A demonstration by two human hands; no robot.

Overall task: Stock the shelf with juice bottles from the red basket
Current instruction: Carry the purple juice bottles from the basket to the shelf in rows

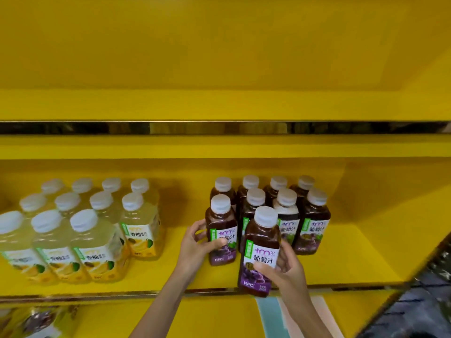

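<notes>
My left hand (195, 242) grips a dark grape juice bottle (220, 230) that stands on the yellow shelf (341, 254), at the front left of a group of grape bottles (288, 211). My right hand (285, 267) holds another grape juice bottle (260, 252) upright at the shelf's front edge, just right of the first one. Both bottles have white caps and purple labels. The red basket is out of view.
A block of pale yellow pomelo juice bottles (80, 228) fills the shelf's left part. A gap of bare shelf lies between the two groups, and more to the right of the grape bottles. An upper yellow shelf (219, 103) hangs above. Lower shelf goods (36, 320) show at bottom left.
</notes>
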